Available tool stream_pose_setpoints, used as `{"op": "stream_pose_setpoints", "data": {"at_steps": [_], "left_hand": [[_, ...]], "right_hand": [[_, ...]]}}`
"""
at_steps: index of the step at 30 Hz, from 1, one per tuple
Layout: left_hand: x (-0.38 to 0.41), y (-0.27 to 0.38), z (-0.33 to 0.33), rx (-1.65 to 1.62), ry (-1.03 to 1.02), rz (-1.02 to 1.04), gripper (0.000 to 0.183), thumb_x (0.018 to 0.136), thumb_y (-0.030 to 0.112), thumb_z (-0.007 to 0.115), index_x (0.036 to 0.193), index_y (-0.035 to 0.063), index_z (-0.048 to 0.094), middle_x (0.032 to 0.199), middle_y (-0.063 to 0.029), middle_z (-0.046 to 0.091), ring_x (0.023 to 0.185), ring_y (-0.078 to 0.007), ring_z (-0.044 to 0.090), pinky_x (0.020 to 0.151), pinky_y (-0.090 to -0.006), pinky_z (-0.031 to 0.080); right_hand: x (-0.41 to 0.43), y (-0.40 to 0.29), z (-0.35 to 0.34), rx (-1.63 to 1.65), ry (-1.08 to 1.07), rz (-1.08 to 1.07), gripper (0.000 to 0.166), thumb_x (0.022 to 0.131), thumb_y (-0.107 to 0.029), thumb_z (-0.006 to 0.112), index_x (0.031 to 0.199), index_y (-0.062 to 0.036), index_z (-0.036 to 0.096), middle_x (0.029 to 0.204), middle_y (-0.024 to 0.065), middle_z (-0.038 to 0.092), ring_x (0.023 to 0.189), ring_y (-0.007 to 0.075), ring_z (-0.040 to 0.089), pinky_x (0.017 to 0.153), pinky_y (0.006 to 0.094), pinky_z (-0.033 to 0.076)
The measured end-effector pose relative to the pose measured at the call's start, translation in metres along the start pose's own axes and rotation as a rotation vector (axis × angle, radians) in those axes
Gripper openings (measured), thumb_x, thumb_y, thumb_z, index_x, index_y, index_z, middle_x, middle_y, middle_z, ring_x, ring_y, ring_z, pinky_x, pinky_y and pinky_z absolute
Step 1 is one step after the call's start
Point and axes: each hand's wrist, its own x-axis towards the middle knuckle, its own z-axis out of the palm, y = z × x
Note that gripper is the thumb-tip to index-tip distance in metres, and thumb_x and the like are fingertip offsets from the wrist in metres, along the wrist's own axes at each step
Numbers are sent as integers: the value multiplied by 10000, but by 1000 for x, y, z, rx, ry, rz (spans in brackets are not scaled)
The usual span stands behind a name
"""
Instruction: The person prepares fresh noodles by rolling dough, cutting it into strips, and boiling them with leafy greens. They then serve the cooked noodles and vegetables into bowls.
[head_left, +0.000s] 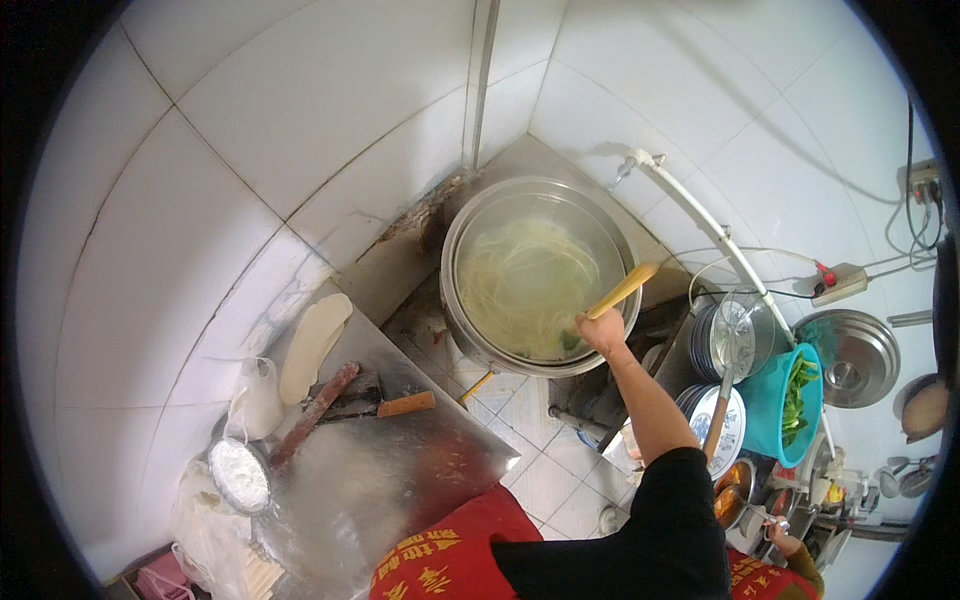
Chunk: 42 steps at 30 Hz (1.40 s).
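My right hand (602, 332) grips a wooden utensil (624, 290) over the near right rim of a large metal pot (448, 300). The utensil's upper end points away to the right; I cannot make out its lower end. Pale noodles (517, 277) float in the pot's cloudy liquid, and a bit of green shows close to my fist. My left hand is out of view. To the left, a floury metal worktop (352, 480) carries a flattened piece of dough (315, 349), a floured rolling pin (315, 416) and a wooden-handled cleaver (405, 404).
A bowl of flour (240, 474) and plastic bags sit by the left wall. Right of my arm are stacked plates (724, 427), a long-handled strainer (724, 397) and a turquoise basket (766, 412) of leafy greens. A white pipe (705, 214) runs along the wall. Another person's hand (784, 538) is at lower right.
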Motion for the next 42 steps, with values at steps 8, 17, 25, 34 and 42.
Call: {"op": "stream_pose_setpoints", "data": {"at_steps": [8,17,25,34,42], "left_hand": [[-10,-20,11,-40,-36,-47,654,731,197,702,1305,39,430,1300,-222,431,1192,-398,434,1007,-493,359],[-19,-48,28,-131,-62,-81,636,699,143,707,1274,39,457,1276,-222,437,1181,-400,434,994,-505,360],[-54,-54,38,-359,190,80,393,692,111,675,1055,25,553,1073,-184,508,967,-315,546,773,-423,485],[-153,-124,77,-80,1,59,238,776,134,637,972,19,566,913,-149,527,710,-308,534,637,-433,462],[-217,-121,116,-321,-112,-434,237,785,158,646,954,3,589,964,-175,562,821,-325,554,724,-457,455]], "right_hand": [[6,-39,-125,888,263,195,204,855,-163,609,791,29,631,644,103,622,531,174,610,487,282,510],[-16,-135,-218,359,205,-21,246,869,-209,599,751,2,642,598,63,603,550,127,582,527,274,462],[27,-287,-98,753,-97,-210,153,859,-144,644,914,-1,643,655,23,582,523,80,537,455,229,417],[70,-278,139,355,-202,-107,212,768,-209,676,811,-2,659,651,121,651,642,246,663,621,378,515],[41,-328,172,234,-105,-12,270,794,-220,584,673,21,599,583,149,623,568,291,652,558,403,509]]}}
